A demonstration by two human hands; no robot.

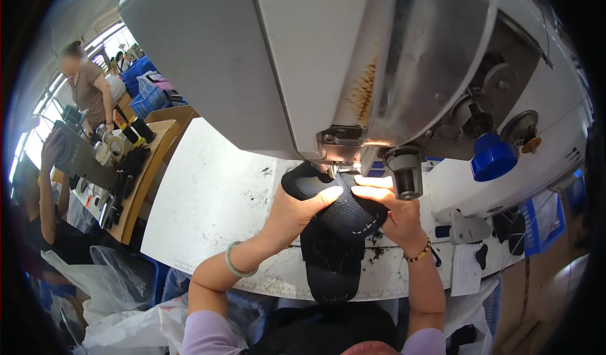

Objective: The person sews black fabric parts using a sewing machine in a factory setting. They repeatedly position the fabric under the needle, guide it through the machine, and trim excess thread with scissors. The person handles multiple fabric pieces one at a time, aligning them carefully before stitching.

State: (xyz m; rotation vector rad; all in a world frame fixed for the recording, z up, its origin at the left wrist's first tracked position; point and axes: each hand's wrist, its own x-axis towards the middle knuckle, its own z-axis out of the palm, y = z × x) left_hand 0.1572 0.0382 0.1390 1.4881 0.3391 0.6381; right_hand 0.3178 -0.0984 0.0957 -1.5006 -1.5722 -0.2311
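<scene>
the left hand [290, 218] and right hand [403, 215] held a black fabric piece [352, 215] beneath the grey sewing machine [214, 71]; dark lint [257, 197] speckled the white worktop [196, 197]; blue crates [149, 102] stood far left.

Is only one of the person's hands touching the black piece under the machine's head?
No, the left hand and the right hand both touch the black piece.

Roomy left, cramped right
The sewing machine's head [252, 65], I noticed, barred any reach from above; a grey bracket [470, 227] stood near the right hand [402, 219], while the white tabletop [202, 188] gave passage leftward.
</scene>
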